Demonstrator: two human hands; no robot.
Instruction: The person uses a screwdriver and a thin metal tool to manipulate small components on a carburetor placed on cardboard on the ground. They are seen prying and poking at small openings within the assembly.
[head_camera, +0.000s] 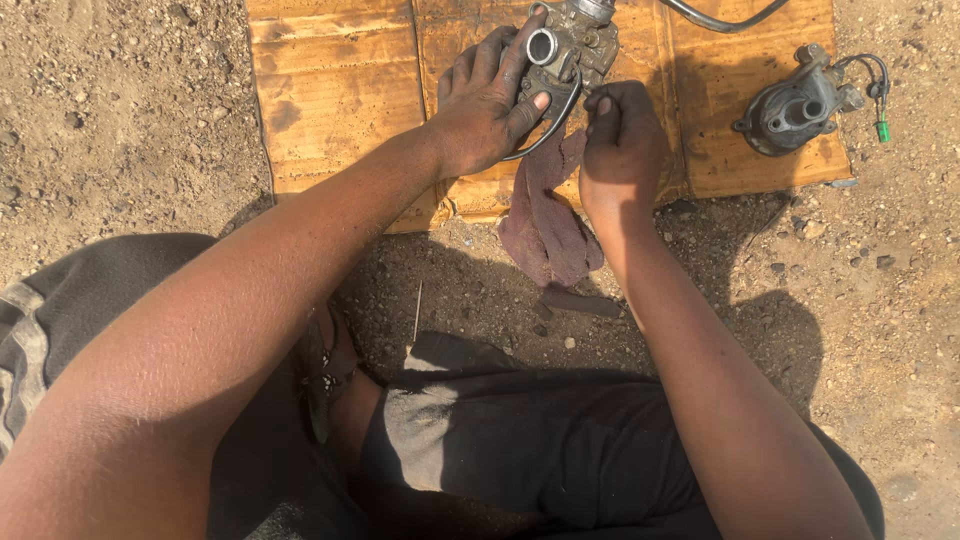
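Top centre of the frame: the left hand grips a grimy cast-metal carburetor, thumb pressed below its one round, smooth bore. The right hand sits just beside it, fingers pinched shut at the body's lower right edge; what they pinch I cannot tell. One thin black hose loops underneath. One fuzzy maroon rag droops off one creased cardboard sheet. Upper right, a second part, dark, rounded, wired, lies alone. Gritty dirt all around.
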